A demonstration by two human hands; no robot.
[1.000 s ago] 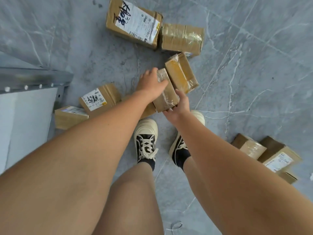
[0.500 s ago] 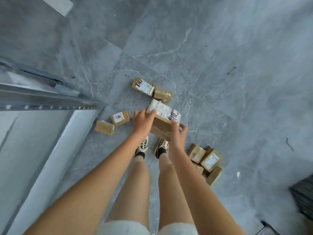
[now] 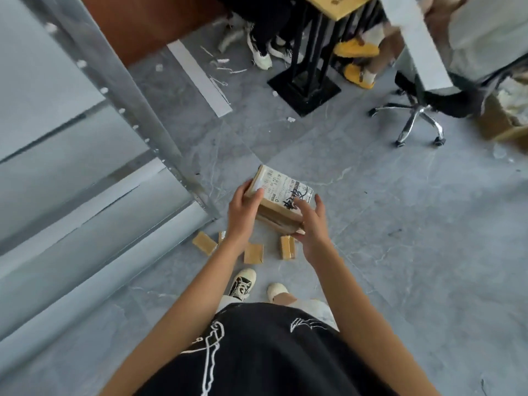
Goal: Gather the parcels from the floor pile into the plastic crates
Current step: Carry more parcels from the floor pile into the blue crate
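Left hand (image 3: 243,208), right hand (image 3: 310,224) clamp fingers on opposite ends of stacked brown cardboard parcels with white label (image 3: 281,201), probably two, steadying carry; crates unseen.

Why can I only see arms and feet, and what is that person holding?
The camera sits on the person's head and looks down, so you see what they see: their own arms, black shirt and shoes. No machine is here, just two bare hands. The left hand and the right hand hold a stack of brown parcels between them; the top one has a white label with black writing. More small parcels lie on the grey floor near the feet. On the left is a metal shelf. Farther away stands an office chair. No plastic crate shows in this picture.
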